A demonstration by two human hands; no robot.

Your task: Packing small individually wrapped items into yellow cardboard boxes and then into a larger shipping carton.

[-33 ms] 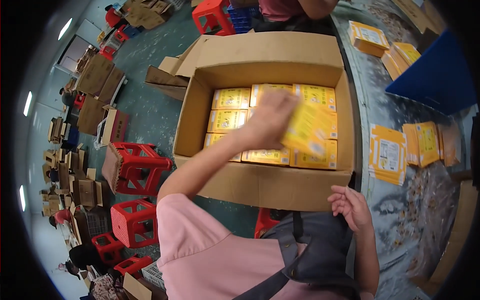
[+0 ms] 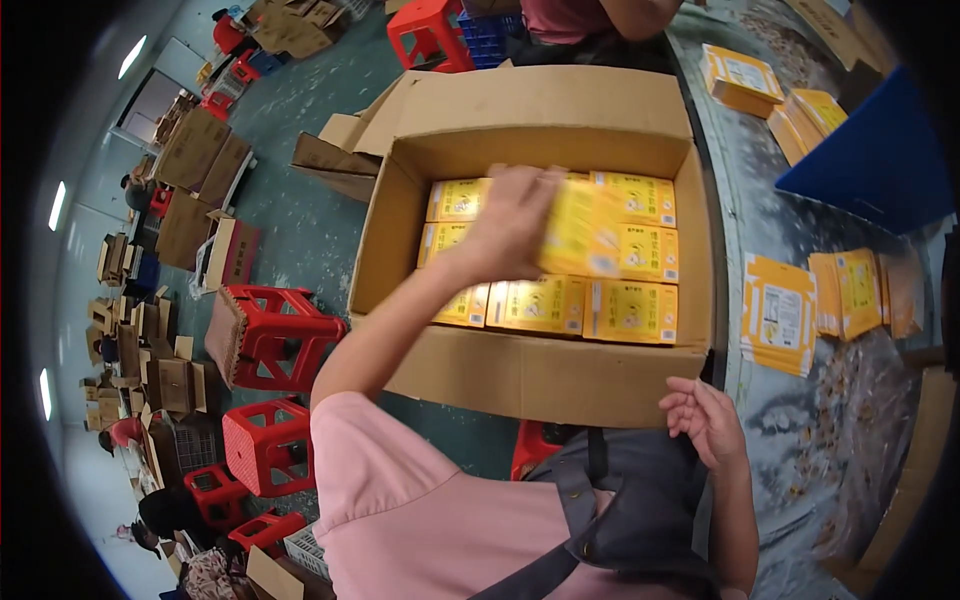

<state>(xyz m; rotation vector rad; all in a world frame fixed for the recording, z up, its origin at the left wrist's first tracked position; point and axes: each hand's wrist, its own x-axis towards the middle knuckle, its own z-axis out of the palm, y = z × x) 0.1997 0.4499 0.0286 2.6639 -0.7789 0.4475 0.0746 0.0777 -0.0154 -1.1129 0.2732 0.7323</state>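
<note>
My left hand [image 2: 508, 222] reaches over the large open cardboard carton [image 2: 530, 375] and grips a yellow box [image 2: 583, 228], which is smeared by motion. Beneath it, small yellow boxes [image 2: 630, 311] lie in rows inside the carton, printed faces up. My hand and the gripped box hide the middle of these rows. By the carton's near right corner, my right hand [image 2: 705, 418] hovers with nothing in it, its fingers loosely bent and apart.
Flat yellow box blanks [image 2: 778, 315] and small stacks lie on the worktable [image 2: 770, 420] at right, near a blue panel [image 2: 870, 160] and crumpled clear plastic [image 2: 880, 430]. Red stools [image 2: 275, 335] stand on the left floor. Another person [image 2: 570, 20] sits beyond the carton.
My left hand has moved a little left and away from me with the yellow box, uncovering more of the boxes at the right and near side. My right hand has hardly shifted.
</note>
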